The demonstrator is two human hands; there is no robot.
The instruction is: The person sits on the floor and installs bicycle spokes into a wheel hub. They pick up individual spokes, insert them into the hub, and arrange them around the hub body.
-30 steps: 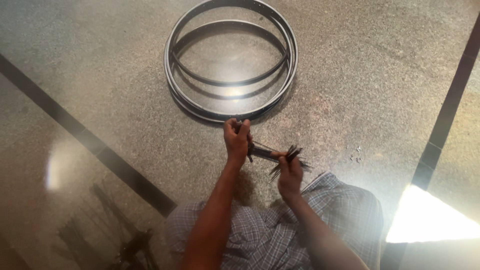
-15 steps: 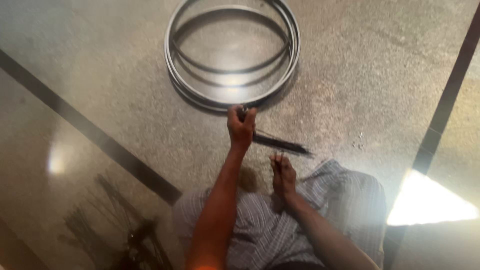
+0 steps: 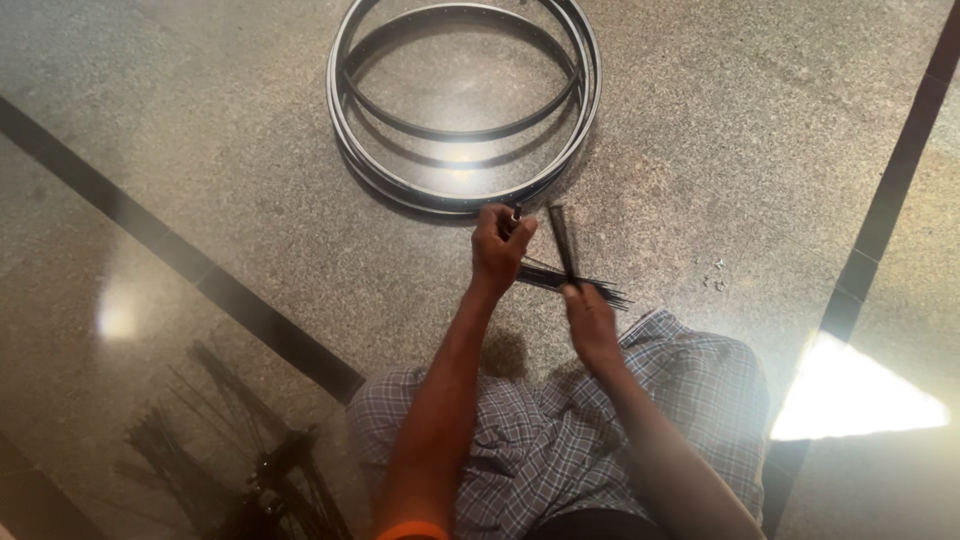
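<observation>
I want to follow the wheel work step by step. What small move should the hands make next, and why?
Probably bring the single thin dark metal spoke in the right hand toward the round black metal rim. That spoke points at the rim, and the left hand, with the bundle of dark spokes, is already at the rim's near edge.

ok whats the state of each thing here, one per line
rims: two, stacked flat on the floor
left hand: closed on a spoke bundle, at the rims' near edge
right hand: closed on spokes pointing up
spoke pile: loose on the floor, bottom left
floor: polished, sun patch at right
</observation>
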